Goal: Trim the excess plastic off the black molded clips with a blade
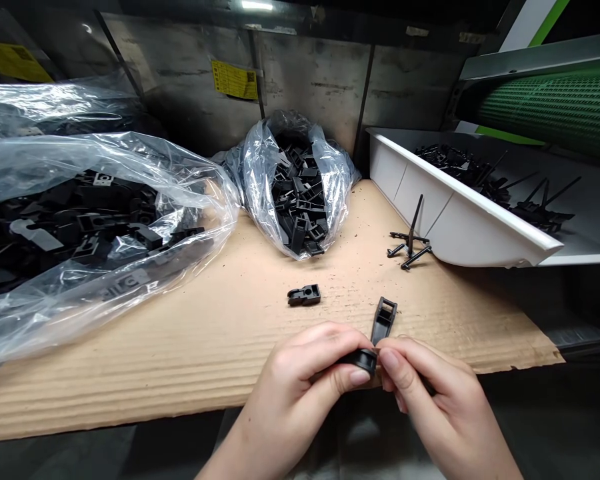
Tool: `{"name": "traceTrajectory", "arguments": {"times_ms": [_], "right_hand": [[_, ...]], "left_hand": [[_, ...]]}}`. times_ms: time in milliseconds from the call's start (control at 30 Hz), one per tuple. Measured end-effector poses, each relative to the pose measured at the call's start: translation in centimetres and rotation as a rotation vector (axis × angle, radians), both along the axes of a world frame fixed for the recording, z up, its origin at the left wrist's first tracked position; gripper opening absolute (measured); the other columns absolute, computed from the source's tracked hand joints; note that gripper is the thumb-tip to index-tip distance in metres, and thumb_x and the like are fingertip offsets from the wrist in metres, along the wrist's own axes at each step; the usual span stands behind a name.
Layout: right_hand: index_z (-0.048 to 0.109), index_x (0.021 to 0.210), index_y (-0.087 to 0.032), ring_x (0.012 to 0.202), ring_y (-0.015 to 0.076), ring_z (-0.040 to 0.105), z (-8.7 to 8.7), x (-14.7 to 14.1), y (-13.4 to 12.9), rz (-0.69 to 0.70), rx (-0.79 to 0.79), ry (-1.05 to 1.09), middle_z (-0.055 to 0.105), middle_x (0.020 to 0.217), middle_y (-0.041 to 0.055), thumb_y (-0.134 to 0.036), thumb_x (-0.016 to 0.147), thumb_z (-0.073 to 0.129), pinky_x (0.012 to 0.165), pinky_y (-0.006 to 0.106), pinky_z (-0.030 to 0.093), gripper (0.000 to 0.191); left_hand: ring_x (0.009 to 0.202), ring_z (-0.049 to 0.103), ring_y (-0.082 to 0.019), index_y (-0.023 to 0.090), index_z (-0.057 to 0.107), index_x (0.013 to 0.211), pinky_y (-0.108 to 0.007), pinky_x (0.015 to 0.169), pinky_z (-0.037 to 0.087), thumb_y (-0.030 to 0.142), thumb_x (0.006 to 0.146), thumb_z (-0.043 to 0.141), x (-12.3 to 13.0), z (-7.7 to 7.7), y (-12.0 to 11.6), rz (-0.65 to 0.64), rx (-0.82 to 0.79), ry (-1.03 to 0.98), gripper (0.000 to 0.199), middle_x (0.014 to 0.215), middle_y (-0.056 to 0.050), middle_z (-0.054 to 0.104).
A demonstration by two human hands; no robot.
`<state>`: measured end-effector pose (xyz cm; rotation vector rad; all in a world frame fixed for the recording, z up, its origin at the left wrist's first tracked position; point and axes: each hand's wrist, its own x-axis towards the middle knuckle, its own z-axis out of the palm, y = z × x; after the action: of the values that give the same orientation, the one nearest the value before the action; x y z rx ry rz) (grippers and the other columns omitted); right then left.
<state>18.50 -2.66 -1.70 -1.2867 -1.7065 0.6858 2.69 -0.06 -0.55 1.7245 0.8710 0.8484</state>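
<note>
My left hand (313, 373) is closed around a small black plastic part (364, 361), its rounded end showing between thumb and fingers. Right beside it, my right hand (425, 390) pinches at the end of that part; what its fingertips hold is hidden. Just beyond the fingers a black plastic clip (383, 319) with a rectangular opening lies on the cardboard. Further left on the sheet rests another small black part (304, 295). A black branched plastic piece (410, 247) with an upright stem stands near the tray.
Cardboard (190, 347) covers the work surface. A large clear bag (195, 247) of black parts lies left, a smaller bag (260, 180) of them at the back. On the right, a white tray (460, 220) holds branched black pieces below a green mesh roll (550, 103).
</note>
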Motion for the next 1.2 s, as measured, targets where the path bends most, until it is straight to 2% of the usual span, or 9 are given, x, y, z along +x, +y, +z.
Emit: {"name": "traceTrajectory", "arguments": {"times_ms": [300,600,867,1200], "right_hand": [[0.056,0.070,-0.021,0.042,0.0084,0.046,0.01,0.29,-0.01,0.014,-0.027,0.020,0.049,0.054,-0.0032,-0.022,0.084,0.043,0.040,0.017,0.039,0.020],[0.057,0.070,-0.021,0.044,0.0090,0.049,0.00,0.31,-0.14,0.018,0.030,0.020,0.052,0.055,-0.0027,-0.019,0.083,0.045,0.042,0.017,0.041,0.017],[0.062,0.084,-0.023,0.057,0.0118,0.057,0.19,0.65,-0.28,0.077,0.030,0.055,0.059,0.067,-0.0004,-0.014,0.080,0.049,0.052,0.017,0.047,0.016],[0.062,0.084,-0.023,0.054,0.0105,0.056,0.00,0.50,0.05,0.065,0.009,0.022,0.059,0.065,-0.0015,-0.016,0.080,0.049,0.050,0.017,0.046,0.015]], "left_hand": [[0.084,0.054,-0.012,0.023,0.058,0.091,-0.018,0.075,0.041,0.017,0.083,0.049,-0.10,0.15,-0.16,-0.010,0.003,0.036,0.014,0.090,0.002,0.060],[0.085,0.055,-0.013,0.022,0.059,0.091,-0.019,0.074,0.041,0.018,0.083,0.049,-0.14,0.13,-0.21,-0.002,-0.023,0.039,0.013,0.091,0.001,0.061],[0.085,0.056,-0.011,0.023,0.058,0.092,-0.016,0.075,0.041,0.018,0.082,0.050,0.19,0.08,-0.12,0.041,-0.056,0.010,0.013,0.089,0.004,0.061],[0.085,0.056,-0.010,0.025,0.059,0.093,-0.015,0.075,0.042,0.015,0.081,0.051,-0.01,0.21,-0.32,0.040,-0.048,0.002,0.017,0.090,0.005,0.062]]}}
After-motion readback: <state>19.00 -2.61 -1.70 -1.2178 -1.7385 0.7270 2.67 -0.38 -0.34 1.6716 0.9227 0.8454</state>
